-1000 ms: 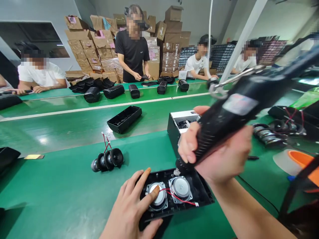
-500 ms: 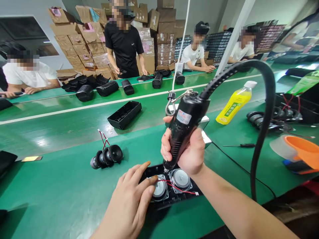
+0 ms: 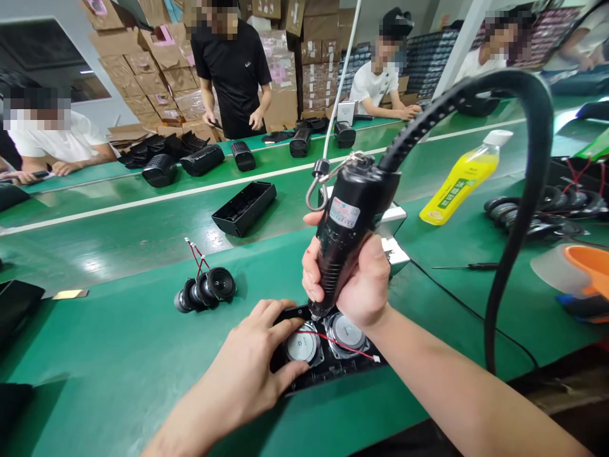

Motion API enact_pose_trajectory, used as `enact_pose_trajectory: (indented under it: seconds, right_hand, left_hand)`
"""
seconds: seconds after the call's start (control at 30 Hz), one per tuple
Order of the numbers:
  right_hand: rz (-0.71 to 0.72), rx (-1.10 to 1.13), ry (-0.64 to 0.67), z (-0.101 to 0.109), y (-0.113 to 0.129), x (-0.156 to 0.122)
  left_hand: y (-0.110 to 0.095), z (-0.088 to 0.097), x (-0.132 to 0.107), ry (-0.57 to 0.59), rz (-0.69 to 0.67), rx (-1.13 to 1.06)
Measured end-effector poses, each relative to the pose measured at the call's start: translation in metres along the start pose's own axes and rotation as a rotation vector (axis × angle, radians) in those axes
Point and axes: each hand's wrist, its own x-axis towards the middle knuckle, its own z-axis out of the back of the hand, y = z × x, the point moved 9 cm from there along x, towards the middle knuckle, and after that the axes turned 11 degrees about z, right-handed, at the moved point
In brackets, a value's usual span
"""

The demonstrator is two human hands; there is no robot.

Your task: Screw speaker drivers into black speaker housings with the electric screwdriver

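Note:
My right hand (image 3: 364, 285) is wrapped round a black electric screwdriver (image 3: 359, 197), which hangs from a hook and has a thick cable looping off to the right. Its tip points down into a black speaker housing (image 3: 328, 376), at the far side between two round speaker drivers (image 3: 302, 348). Whether the tip touches a screw is too small to tell. Around the housing's left end, my left hand (image 3: 252, 358) grips with fingers on the far edge and thumb toward the near side. A red wire (image 3: 349, 346) with a white connector lies across the drivers.
Loose speaker drivers (image 3: 221, 284) sit at the left, an empty black housing (image 3: 245, 208) farther back. To the right are a yellow bottle (image 3: 459, 184), a thin screwdriver (image 3: 480, 266) and an orange tape dispenser (image 3: 592, 263). Several people are across the bench.
My left hand has shifted from resting fingers over the left driver to gripping the housing's end, thumb now spread lower. The screwdriver stays at the same area of the housing. The view has shifted slightly.

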Motion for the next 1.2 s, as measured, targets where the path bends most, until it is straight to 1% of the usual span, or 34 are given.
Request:
enact_pose_trajectory:
  seconds: [0.13,0.3,0.5,0.93,1.2]
  right_hand:
    - [0.027,-0.008,0.028,-0.0013,-0.0002,0.0015]
    - [0.008,-0.038,0.014,-0.0013,-0.0024,0.0023]
    - [0.02,-0.016,0.038,-0.0044,-0.0028,0.0031]
    - [0.017,-0.009,0.033,-0.0044,-0.0062,0.0018]
    - [0.02,-0.011,0.062,-0.0061,-0.0079,0.0002]
  left_hand:
    - [0.0013,-0.0022,0.0013,0.018,-0.011,0.0]
    - [0.0006,-0.0009,0.0021,0.023,-0.024,0.002]
    - [0.0017,-0.0014,0.0019,0.031,-0.009,-0.001]
    - [0.0017,-0.0019,0.0035,0.038,0.006,-0.008]
    - [0.0019,-0.0038,0.004,0.043,0.005,-0.014]
